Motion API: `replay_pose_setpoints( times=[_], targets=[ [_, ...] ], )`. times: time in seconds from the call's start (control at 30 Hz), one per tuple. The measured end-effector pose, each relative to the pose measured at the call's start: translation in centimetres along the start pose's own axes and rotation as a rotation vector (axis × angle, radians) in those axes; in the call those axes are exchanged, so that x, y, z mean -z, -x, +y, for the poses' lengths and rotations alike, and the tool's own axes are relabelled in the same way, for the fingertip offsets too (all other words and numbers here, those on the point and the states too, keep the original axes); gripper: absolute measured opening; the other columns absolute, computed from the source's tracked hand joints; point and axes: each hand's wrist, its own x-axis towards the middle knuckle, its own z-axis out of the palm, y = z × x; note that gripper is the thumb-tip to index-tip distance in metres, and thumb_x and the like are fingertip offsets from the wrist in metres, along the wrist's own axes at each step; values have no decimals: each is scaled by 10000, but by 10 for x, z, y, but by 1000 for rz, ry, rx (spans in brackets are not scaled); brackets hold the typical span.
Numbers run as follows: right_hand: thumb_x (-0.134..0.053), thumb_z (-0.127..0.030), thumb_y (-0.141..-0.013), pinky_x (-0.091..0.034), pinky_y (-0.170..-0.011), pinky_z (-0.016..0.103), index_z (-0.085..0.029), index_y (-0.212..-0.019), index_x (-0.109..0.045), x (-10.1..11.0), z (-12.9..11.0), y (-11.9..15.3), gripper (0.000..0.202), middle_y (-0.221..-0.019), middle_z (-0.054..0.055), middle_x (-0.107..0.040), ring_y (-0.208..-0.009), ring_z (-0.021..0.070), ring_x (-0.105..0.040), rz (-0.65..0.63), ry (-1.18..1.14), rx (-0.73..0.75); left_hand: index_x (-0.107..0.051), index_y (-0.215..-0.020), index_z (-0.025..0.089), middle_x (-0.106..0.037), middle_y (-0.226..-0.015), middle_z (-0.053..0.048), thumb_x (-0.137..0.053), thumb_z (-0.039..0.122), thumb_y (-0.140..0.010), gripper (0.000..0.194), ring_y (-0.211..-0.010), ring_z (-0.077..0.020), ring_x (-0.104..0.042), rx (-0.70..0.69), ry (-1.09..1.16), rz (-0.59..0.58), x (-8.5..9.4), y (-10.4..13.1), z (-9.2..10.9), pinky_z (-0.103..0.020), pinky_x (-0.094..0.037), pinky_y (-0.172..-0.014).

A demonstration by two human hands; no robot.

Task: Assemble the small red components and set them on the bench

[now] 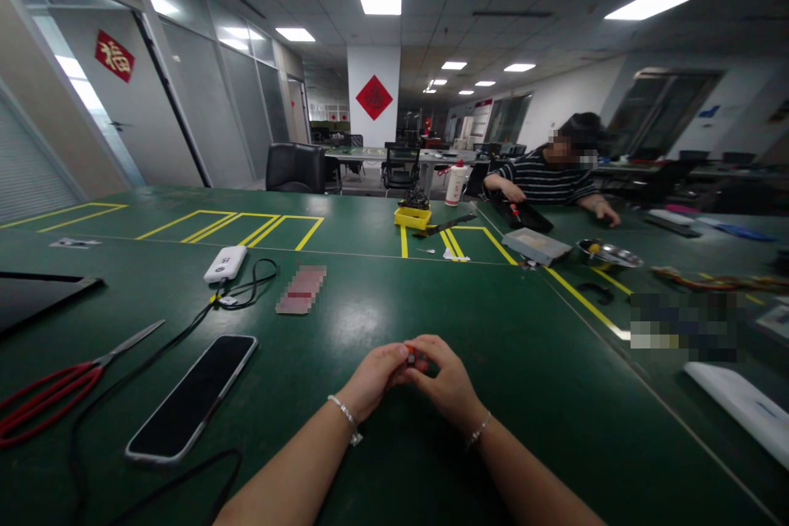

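Above the green table (pixel 345 427), my left hand (pixel 376 378) and my right hand (pixel 447 378) meet at the fingertips. Between them is a small orange and grey object (pixel 410 355), mostly covered by the fingers, so its kind does not show. Both hands are closed on it, thumbs and fingers bent inward. A black-screened phone (pixel 194 399) in a clear case lies left of my forearms. Farther left are scissors (pixel 67 390) with red handles. A pinkish card-like item (pixel 301 290), blurred out, rests beyond my left hand.
A white device (pixel 225 264) with a black cable (pixel 148 345) sits at left. Ahead stand a yellow tray (pixel 412 219) and a white bottle (pixel 456 183). At right, a co-worker (pixel 555 164) in a striped top sits behind a metal bowl (pixel 616 255) and grey box (pixel 536 246).
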Motion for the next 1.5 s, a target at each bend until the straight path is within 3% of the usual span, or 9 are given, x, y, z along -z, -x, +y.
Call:
replay_pose_setpoints(
  times=[0.3,0.6,0.83,1.13,1.37,1.5],
  targets=[
    [-599,-170,-655,-425,-773,356,-223,-865,-599,3,-8,2,217,-876,50,-580,-867,204,-517,28,180,103,-627,-816,101,-650,-773,-80,-582,338,-721,260,-694,-131,-576,-7,-64,-17,-1,1,-1,-228,-407,-671],
    [-646,-239,-656,-421,-779,364,-234,-856,-609,6,-8,0,203,-848,40,-606,-851,204,-530,55,152,152,-625,-830,105,-658,-810,-92,-561,342,-739,262,-731,-147,-591,8,-13,-12,1,1,-1,-235,-420,-685],
    [-650,-227,-645,-410,-826,357,-245,-909,-618,4,-6,3,267,-965,51,-571,-939,208,-498,25,130,116,-592,-889,82,-652,-831,-121,-502,336,-793,286,-735,-145,-611,101,198,-163,3,4,-4,-274,-438,-734],
    [-584,-188,-674,-383,-855,368,-221,-877,-556,7,-17,2,207,-870,33,-597,-905,197,-512,24,216,236,-578,-860,97,-646,-815,-99,-558,269,-766,197,-705,-120,-600,73,172,-107,3,4,-4,-234,-444,-698],
    [-567,-154,-649,-401,-813,362,-190,-810,-540,5,-11,2,167,-832,47,-584,-860,201,-508,30,333,254,-565,-706,102,-640,-735,-82,-612,280,-715,185,-670,-118,-587,20,61,-37,1,2,-9,-219,-441,-649],
    [-589,-196,-664,-405,-798,361,-189,-797,-536,5,-6,2,143,-812,45,-586,-840,200,-512,62,354,270,-579,-738,95,-644,-757,-92,-618,294,-702,206,-688,-138,-591,14,43,-26,1,2,-10,-257,-446,-682]
  ],
)
